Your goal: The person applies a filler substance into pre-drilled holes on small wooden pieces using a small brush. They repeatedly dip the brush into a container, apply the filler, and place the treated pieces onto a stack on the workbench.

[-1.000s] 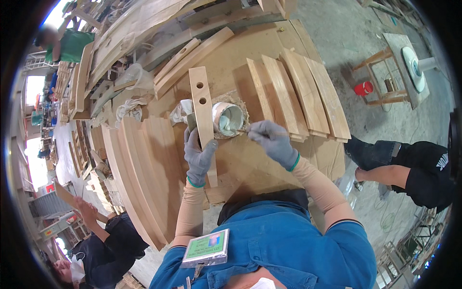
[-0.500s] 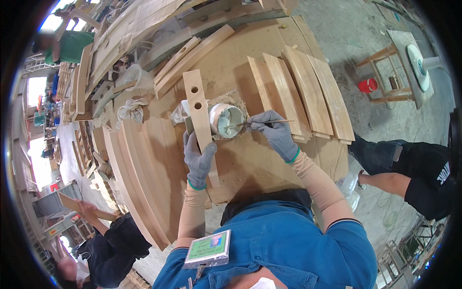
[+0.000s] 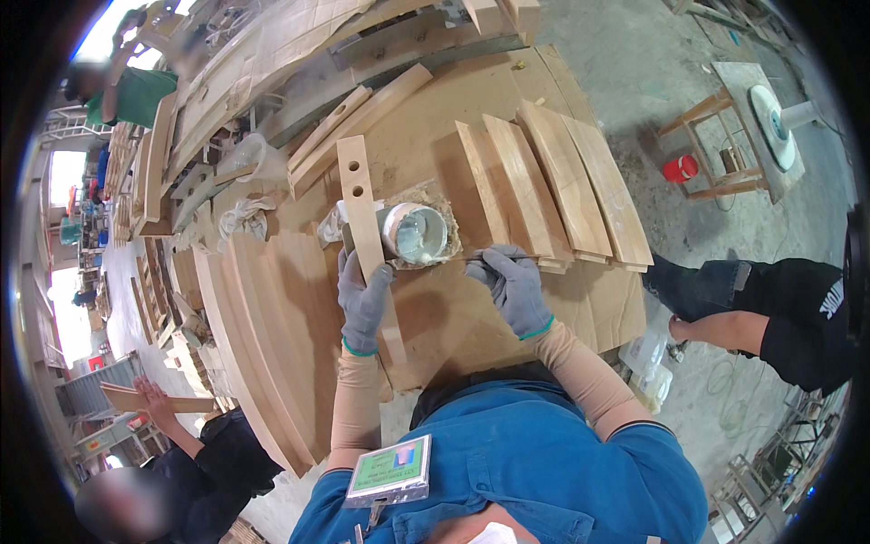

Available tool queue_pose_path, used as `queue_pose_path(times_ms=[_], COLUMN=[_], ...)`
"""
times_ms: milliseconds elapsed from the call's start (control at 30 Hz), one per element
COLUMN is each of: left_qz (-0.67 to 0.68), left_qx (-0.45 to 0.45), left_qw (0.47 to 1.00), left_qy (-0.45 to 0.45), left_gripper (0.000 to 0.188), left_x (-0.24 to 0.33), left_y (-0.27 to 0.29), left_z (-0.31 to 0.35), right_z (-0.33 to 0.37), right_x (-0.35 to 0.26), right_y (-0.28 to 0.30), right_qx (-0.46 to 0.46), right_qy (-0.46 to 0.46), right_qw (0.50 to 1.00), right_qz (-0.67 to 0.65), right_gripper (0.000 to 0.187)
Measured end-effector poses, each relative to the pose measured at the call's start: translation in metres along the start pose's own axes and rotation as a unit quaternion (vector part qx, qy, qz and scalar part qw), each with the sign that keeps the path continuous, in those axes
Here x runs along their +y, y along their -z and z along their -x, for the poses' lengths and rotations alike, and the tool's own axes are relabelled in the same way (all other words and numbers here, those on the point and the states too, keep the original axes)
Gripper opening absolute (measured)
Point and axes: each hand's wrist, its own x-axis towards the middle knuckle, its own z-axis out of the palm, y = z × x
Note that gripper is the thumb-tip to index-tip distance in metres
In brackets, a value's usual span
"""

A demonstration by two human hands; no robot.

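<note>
Right hand (image 3: 512,288) w/ tool back from white tub (image 3: 417,233)

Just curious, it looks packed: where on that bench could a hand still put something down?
Bare cardboard lies between the two gloved hands, below the open can. It is crowded to the right with the slat row and to the left with curved boards.

slat (image 3: 362,213): bare matt wood | gloves (image 3: 362,304): grey knit cloth | can (image 3: 417,234): shiny metal | table (image 3: 471,313): matt board
</note>
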Motion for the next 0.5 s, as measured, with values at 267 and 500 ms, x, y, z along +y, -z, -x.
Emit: queue_pose_path(times_ms=[267, 500], left_qz=[0.085, 0.106], left_qx=[-0.029, -0.123], left_qw=[0.983, 0.970], left_qy=[0.163, 0.183], left_gripper=[0.049, 0.064], left_x=[0.072, 0.120], left_y=[0.055, 0.056], left_z=[0.048, 0.137], right_z=[0.013, 0.104], right_x=[-0.020, -0.064], right_y=[-0.016, -0.088], right_qx=[-0.001, -0.151], right_qy=[0.015, 0.167], right_qw=[0.998, 0.974], right_qz=[-0.060, 0.004], right_gripper=[0.013, 0.003])
